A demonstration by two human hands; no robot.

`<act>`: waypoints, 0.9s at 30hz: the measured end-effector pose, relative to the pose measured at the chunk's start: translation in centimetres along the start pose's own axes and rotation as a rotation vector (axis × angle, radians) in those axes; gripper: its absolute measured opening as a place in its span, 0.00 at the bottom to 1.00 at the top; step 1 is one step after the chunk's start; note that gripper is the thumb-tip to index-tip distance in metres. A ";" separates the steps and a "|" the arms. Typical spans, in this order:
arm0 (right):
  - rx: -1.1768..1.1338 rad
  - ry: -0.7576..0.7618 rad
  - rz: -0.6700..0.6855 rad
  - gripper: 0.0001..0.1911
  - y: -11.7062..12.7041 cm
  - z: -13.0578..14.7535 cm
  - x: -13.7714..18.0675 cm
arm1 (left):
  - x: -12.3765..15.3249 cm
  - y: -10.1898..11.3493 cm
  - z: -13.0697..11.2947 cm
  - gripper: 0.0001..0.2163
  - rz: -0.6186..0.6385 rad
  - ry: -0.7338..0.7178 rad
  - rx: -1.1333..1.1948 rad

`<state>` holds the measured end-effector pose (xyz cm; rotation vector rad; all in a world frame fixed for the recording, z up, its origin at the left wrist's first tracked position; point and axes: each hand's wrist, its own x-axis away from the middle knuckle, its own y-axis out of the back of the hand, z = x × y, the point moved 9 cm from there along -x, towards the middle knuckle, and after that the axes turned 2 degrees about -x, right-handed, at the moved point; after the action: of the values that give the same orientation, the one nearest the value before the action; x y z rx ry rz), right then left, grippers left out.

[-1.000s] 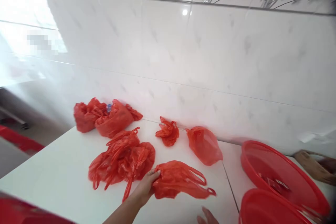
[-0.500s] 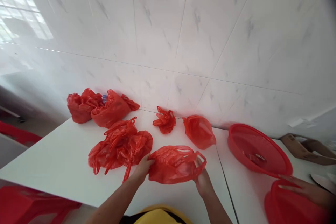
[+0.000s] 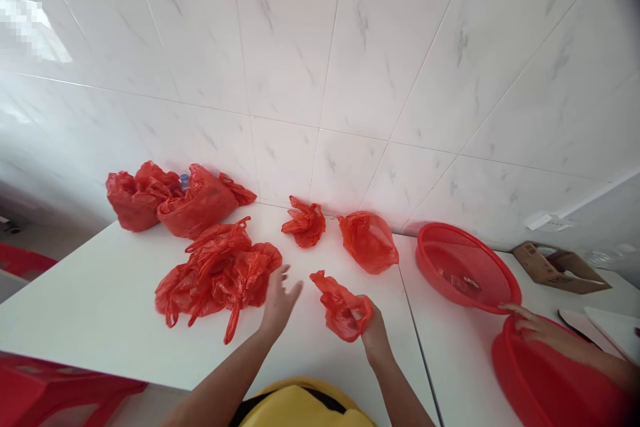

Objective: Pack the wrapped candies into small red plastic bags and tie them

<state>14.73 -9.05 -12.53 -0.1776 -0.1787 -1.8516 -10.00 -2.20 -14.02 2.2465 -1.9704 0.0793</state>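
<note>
White table (image 3: 100,293), tiled wall (image 3: 300,47). Right hand (image 3: 376,335) clenches a scrunched red bag (image 3: 340,303): probably light, limp, slippery, best bunched whole. Left hand (image 3: 277,300) spread, empty, near the heap (image 3: 215,273).

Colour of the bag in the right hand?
Red: the bag crumpled in the right hand, seen in the head view.

Red bags: one bag (image 3: 343,303) in the right fingers (image 3: 369,317), four beyond them, plus one heap (image 3: 215,273), uncounted. Baskets (image 3: 467,267): two. Cardboard box (image 3: 555,265): one.
</note>
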 end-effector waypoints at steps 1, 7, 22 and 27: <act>0.000 0.012 0.032 0.13 -0.7 0.1 0.3 | 0.4 -2.0 -1.3 0.33 0.121 -0.119 -0.066; -0.487 -0.197 0.200 0.17 -2.6 -3.5 0.6 | -0.2 -7.5 0.6 0.16 0.367 -0.061 -0.162; -0.797 -0.356 -0.132 0.11 6.5 -8.7 -1.6 | -1.1 -3.4 3.5 0.10 0.173 0.350 0.327; -0.124 -0.131 -0.565 0.25 12.0 -3.8 2.3 | -0.1 -4.9 2.3 0.07 0.296 0.370 0.421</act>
<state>25.47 -15.43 -15.35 -0.3635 -0.2202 -2.4168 -5.32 -1.80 -16.72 1.9306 -2.1978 0.9505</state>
